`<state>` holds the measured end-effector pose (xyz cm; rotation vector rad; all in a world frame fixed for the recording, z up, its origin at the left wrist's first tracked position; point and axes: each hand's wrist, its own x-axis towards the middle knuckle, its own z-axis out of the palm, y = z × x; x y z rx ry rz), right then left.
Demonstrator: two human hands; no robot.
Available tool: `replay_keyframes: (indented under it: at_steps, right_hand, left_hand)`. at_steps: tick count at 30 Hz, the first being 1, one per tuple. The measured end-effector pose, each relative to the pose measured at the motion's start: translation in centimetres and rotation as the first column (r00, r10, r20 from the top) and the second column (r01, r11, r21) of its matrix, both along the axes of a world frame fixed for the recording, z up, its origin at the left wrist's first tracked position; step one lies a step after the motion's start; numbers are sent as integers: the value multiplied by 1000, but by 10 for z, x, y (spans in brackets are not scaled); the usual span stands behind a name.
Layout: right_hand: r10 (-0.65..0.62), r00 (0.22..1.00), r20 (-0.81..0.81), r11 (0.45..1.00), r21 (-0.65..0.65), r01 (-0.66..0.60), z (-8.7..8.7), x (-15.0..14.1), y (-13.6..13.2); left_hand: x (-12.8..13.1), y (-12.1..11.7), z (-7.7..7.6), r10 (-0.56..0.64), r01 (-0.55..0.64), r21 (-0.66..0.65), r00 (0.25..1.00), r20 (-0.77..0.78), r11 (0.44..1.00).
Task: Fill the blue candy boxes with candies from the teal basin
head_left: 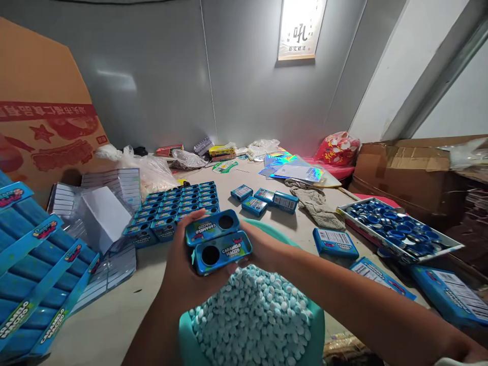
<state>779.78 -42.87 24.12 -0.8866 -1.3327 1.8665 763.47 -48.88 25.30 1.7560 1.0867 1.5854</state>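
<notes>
Two blue candy tins (223, 249) are pressed side by side above the bowl, each with a dark round hole in its top. My left hand (182, 272) wraps around their left ends. At their right ends, my right hand (261, 244) is closed on the same pair. Below them, a teal bowl (319, 330) is heaped with pale blue and white candies (259, 310). Whether anything is inside the tins cannot be seen through the holes. Behind my left hand, several matching tins (183, 201) stand in close rows on the table.
Loose tins (254, 205) lie beyond the bowl, beside a grey cloth glove (318, 206). A shallow tray (450, 249) on the right holds blue round lids (396, 223). Display boxes (38, 274) lean at left before a large orange carton (41, 91). Brown cartons (400, 173) stand far right.
</notes>
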Motion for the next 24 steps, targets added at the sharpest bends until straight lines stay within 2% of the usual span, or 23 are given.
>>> replay_keyframes:
  at_steps: [1, 3, 5, 6, 7, 9, 11, 14, 18, 20, 23, 24]
  right_hand:
    - [-33, 996, 81, 999, 39, 30, 4, 1, 0]
    - [-168, 966, 197, 957, 267, 112, 15, 8, -3]
    - [-267, 949, 166, 820, 556, 134, 26, 16, -10]
    - [-257, 959, 123, 758, 641, 120, 29, 19, -14]
    - [-207, 973, 102, 726, 682, 83, 30, 21, -19]
    - [-107, 987, 120, 732, 681, -3, 27, 21, -27]
    - [-113, 987, 119, 745, 667, 5, 17, 17, -30]
    - [-197, 979, 53, 716, 690, 107, 4, 13, -26]
    - [-283, 957, -57, 659, 713, 237, 1, 17, -22]
    - [-297, 947, -119, 638, 713, 290, 2, 22, -22]
    - [-294, 912, -287, 659, 630, 411, 5, 32, -25]
    - [-328, 873, -361, 640, 594, 487, 6, 36, -27]
  left_hand:
    - [1, 0, 1, 55, -55, 0, 998, 22, 999]
    - [2, 0, 3, 187, -189, 30, 981, 56, 982]
    - [5, 1, 2, 309, -312, 41, 948, 73, 949]
    - [7, 1, 2, 345, -349, 31, 935, 84, 937]
    - [8, 2, 2, 362, -365, 10, 926, 105, 931]
    - [11, 3, 2, 368, -367, -41, 912, 179, 929]
    - [12, 4, 3, 392, -385, -77, 889, 235, 920]
    - [10, 3, -1, 398, -384, -107, 881, 256, 917]
    - [0, 2, -15, 232, -226, -55, 931, 281, 973]
    - [-7, 3, -22, 200, -196, -43, 926, 319, 980]
    - [-13, 4, -26, 310, -279, -135, 853, 420, 951]
    - [-14, 3, -26, 356, -320, -156, 815, 457, 934]
